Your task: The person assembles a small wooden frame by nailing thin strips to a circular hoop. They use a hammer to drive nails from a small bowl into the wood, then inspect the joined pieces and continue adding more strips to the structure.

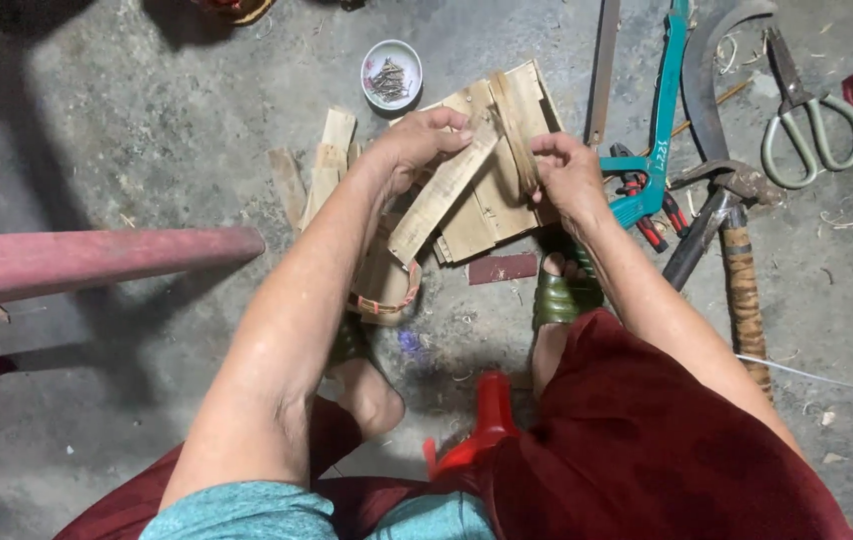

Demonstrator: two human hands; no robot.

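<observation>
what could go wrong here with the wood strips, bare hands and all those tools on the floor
Splinters: both the left hand and right hand grip rough wooden slats bare. The dish of nails sits close behind the work and could get knocked over. The curved blade and hammer lie near sandalled feet, perhaps easy to step on.

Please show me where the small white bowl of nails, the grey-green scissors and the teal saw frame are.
Small white bowl of nails (392, 52): head view, on its rim.
Grey-green scissors (815, 128): head view, on the handle loops.
Teal saw frame (667, 100): head view, on its long bar.
</observation>
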